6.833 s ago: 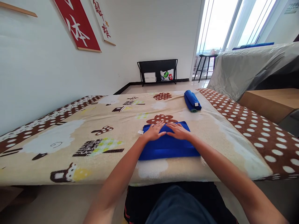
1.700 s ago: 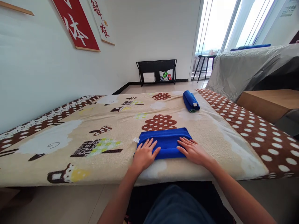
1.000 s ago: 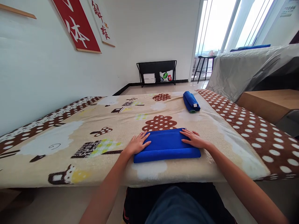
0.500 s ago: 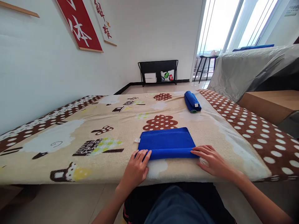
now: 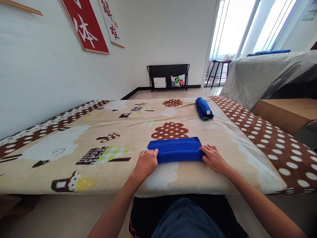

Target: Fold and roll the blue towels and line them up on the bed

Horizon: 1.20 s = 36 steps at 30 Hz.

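A blue cloth (image 5: 177, 144) lies on the patterned blanket (image 5: 119, 180), its near edge rolled into a thick band and its far part flat. My left hand (image 5: 148, 161) is closed on the left end of the roll, beside a small white tag. At the right end, the fingers of my right hand (image 5: 212, 158) are closed on the roll. Farther back to the right lies a second blue cloth (image 5: 204, 108), rolled up, with a white label on it.
The blanket covers a wide bed-like surface whose near edge is in front of my body. Beyond it stand a black rack (image 5: 168, 75) and a black stool (image 5: 219, 71). A cardboard box (image 5: 284, 112) and a plastic-covered piece of furniture (image 5: 257, 74) are at the right.
Both hands have moved away from me with the roll. The flat part of the cloth is now shorter, and the fingers have curled round the roll's ends.
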Tool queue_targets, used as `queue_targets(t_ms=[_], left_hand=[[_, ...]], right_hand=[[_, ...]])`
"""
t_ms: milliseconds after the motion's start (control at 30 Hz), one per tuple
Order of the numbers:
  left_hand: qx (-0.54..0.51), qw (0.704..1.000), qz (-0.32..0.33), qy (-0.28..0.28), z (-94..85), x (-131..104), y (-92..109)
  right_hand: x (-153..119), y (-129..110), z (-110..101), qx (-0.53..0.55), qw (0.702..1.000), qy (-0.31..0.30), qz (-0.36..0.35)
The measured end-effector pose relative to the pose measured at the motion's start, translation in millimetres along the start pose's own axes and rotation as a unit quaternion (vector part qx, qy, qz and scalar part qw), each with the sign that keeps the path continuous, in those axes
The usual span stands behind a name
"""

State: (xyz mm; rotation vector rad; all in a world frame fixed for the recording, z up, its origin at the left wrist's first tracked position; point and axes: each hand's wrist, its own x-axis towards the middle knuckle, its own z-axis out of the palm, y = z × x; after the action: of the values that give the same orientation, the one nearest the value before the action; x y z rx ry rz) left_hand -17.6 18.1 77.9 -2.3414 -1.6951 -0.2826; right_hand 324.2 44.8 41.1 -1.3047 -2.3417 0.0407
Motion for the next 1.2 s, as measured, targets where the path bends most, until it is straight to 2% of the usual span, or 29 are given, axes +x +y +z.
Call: queue_targets(t_ms=[67, 133, 233, 333, 400, 567, 667, 767, 867, 1033, 1200], left_hand=[[-0.001, 1.0, -0.001, 0.009, 1.5, 6.9, 10.2], [-0.017, 0.999, 0.032, 0.013, 6.1, 14.1, 26.1], [-0.054, 0.993, 0.102, 0.004, 16.8, 22.6, 49.3], [-0.072, 0.99, 0.122, 0.003, 25.6, 22.5, 52.4], [-0.075, 0.991, 0.111, 0.006, 27.2, 15.8, 38.4], [-0.063, 0.995, 0.076, 0.008, 21.1, -13.8, -21.7], [-0.049, 0.996, 0.069, 0.006, 19.4, -26.0, -44.1], [-0.025, 0.998, 0.047, 0.018, 19.4, -28.1, -45.4], [-0.001, 0.999, 0.025, 0.037, 18.3, -24.0, -34.1], [0.008, 0.998, 0.059, 0.031, 17.8, -13.9, -20.6], [0.013, 0.998, 0.05, 0.024, 15.1, -3.6, -18.9]], right_hand=[[6.6, -12.2, 5.5, -0.027, 0.999, 0.027, 0.018], [13.9, -30.3, 13.4, -0.039, 0.998, 0.041, 0.008], [24.1, -61.1, 26.0, -0.028, 0.997, 0.021, -0.066], [27.2, -75.1, 32.7, -0.015, 0.993, 0.002, -0.119], [22.0, -66.5, 31.3, -0.008, 0.992, -0.001, -0.129], [-11.4, -8.7, 12.5, -0.014, 0.995, -0.001, -0.095], [-26.6, 13.8, 2.8, -0.027, 0.996, -0.017, -0.086], [-25.3, 15.1, 2.2, -0.045, 0.997, -0.012, -0.068], [-12.5, 6.7, 8.7, -0.067, 0.997, 0.009, -0.034], [5.9, 0.6, 17.8, -0.084, 0.996, 0.035, 0.004], [12.3, 0.7, 6.0, -0.078, 0.997, 0.015, -0.001]])
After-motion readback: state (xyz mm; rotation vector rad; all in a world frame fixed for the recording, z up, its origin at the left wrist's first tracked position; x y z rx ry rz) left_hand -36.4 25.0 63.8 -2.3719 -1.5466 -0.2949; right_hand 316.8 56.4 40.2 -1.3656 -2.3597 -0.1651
